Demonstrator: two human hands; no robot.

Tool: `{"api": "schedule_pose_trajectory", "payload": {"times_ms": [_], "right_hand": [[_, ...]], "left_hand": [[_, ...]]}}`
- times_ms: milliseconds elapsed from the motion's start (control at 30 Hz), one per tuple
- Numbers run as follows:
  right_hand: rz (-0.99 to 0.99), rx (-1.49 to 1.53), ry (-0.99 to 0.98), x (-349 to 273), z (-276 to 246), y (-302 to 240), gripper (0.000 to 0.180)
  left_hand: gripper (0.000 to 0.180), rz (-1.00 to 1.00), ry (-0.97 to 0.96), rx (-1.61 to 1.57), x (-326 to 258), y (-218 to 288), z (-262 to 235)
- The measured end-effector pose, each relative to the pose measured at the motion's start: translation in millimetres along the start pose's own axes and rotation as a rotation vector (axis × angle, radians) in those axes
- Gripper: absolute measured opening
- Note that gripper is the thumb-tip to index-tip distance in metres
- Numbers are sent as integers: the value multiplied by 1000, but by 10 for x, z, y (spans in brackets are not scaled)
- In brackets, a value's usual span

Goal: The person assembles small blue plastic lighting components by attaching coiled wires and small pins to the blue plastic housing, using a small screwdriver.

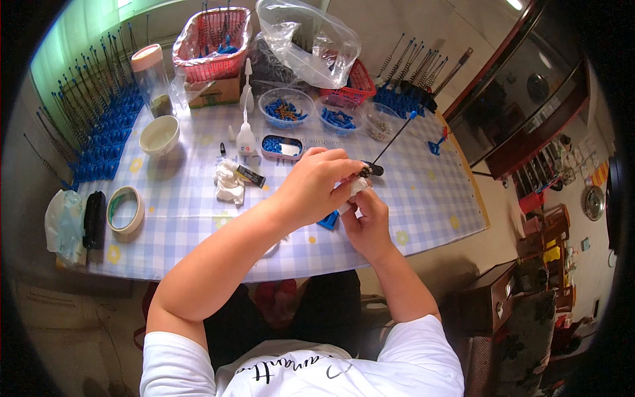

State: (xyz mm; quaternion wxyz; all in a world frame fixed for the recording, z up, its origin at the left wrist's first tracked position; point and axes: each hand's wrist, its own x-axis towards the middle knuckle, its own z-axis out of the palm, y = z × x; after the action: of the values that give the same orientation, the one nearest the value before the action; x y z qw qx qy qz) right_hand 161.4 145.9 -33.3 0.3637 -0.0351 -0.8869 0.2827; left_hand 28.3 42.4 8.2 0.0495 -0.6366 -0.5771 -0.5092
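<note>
Head view: checked tablecloth (198, 205) over table, dark cabinet (522, 106) right.

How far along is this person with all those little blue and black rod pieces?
Many look done: rows of black rods in blue bases stand along the table's left edge, with more at the back right. In hand: the left hand and right hand hold one black rod. Left: bowls of loose blue parts.
</note>
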Motion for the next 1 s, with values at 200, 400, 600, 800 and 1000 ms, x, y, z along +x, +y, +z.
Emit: {"api": "schedule_pose_trajectory", "payload": {"times_ms": [200, 400, 600, 800, 1000], "right_hand": [[2, 15, 8, 1, 4, -14, 17], [-3, -4, -3, 9, -8, -32, 17], [-11, -3, -10, 1, -2, -8, 17], [-24, -16, -15, 3, -7, -17, 17], [2, 32, -17, 4, -9, -42, 17]], "left_hand": [[23, -20, 0, -8, -6, 13, 0], [23, -39, 15, -20, -20, 9, 6], [24, -30, 19, -43, -30, -26, 25], [28, 4, 28, -5, -25, -14, 16], [28, -6, 37, -39, -31, -39, 35]]}}
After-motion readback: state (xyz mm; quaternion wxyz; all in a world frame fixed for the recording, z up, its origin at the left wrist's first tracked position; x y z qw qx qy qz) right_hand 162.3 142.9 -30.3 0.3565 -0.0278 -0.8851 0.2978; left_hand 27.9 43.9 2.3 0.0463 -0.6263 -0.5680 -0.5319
